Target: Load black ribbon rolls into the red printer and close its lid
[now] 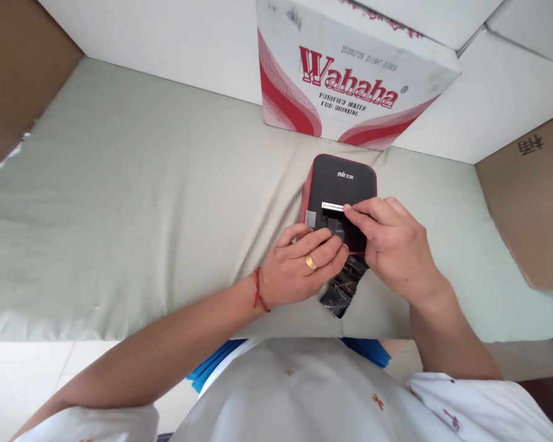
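A black device with red sides, which looks like a label printer [345, 184], lies on the cloth-covered surface. On its top is a white warning strip [332, 207] with a yellow triangle, just above a dark opening. My right hand [394, 245] has its thumb and forefinger pinched together at the strip's right end. My left hand [306, 264], with a gold ring and a red string bracelet, curls its fingers over the device's front part. Crumpled shiny black film [342, 291] hangs from the front between my hands. What lies beneath my left fingers is hidden.
Behind the device stands a white and red Wahaha water carton [350, 86]. Brown cardboard [534, 202] borders the right side, and more brown cardboard [23, 73] the far left. Pale green cloth [142, 202] covers the surface, with its front edge close to my body.
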The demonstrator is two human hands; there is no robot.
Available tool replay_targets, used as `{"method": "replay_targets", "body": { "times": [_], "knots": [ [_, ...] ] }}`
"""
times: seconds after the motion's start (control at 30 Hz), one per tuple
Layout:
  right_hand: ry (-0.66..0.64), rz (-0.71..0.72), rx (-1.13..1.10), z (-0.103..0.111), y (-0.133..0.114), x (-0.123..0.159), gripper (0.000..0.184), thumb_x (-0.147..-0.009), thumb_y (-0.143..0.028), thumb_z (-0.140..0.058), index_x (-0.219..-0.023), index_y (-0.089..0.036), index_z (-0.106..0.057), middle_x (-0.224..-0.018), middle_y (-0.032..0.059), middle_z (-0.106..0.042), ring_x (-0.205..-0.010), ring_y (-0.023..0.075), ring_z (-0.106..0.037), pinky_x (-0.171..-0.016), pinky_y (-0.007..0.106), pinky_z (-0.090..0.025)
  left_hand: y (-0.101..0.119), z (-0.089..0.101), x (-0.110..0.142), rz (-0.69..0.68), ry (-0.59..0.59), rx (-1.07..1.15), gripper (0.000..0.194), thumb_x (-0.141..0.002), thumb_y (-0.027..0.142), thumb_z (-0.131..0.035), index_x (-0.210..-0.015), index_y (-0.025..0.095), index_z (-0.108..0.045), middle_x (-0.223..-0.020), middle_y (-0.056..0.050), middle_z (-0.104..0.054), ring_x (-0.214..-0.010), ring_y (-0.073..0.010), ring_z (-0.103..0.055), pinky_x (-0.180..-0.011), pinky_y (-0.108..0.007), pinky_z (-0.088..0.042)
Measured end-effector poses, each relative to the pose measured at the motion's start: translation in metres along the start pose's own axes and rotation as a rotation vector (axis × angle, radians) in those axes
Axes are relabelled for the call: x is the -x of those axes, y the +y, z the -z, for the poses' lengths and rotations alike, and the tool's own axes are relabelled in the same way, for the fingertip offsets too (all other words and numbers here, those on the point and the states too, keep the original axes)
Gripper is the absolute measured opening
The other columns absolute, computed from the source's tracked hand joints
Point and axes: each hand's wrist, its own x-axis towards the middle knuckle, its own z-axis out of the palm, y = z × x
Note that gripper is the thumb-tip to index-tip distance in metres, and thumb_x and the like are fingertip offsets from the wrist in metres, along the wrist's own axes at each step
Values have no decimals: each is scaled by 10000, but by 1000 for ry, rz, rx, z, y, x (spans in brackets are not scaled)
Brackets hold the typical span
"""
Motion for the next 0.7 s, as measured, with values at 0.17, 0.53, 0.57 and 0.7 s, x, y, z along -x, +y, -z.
{"method": "replay_targets", "body": {
  "times": [0.17,0.53,0.57,0.7],
  "knots": [
    [131,-47,-85,-6,-4,2,461,-1037,-54,-413,-1250,-245,-774,-1141,60,-777,-987,230,-649,-852,379,-541,-7,1,4,56,52,66,218,-981,121,-572,-1154,188,-688,-1059,-68,-815,-1066,-209,-738,-940,-385,-534],
    [308,66,-404,-16,-17,31,491,-991,-20,-489,-1225,-333,-786,-1081,60,-790,-1013,241,-716,-861,468,-592,-40,5,9,197,131,67,365,-988,39,-510,-1152,300,-704,-929,-13,-746,-979,-198,-632,-807,-397,-497],
    [317,64,-412,-17,-17,31,490,-988,-17,-494,-1225,-331,-787,-1078,61,-791,-1011,242,-716,-862,473,-591,-40,6,8,213,136,73,356,-993,32,-498,-1112,290,-712,-908,-5,-732,-944,-184,-613,-798,-386,-495],
    [327,33,-428,-19,-17,30,472,-990,-33,-505,-1196,-337,-802,-1065,56,-797,-988,242,-721,-851,474,-596,-44,8,2,357,92,142,415,-994,-6,-419,-927,267,-725,-831,18,-692,-822,-162,-546,-769,-384,-468]
  ]
}}
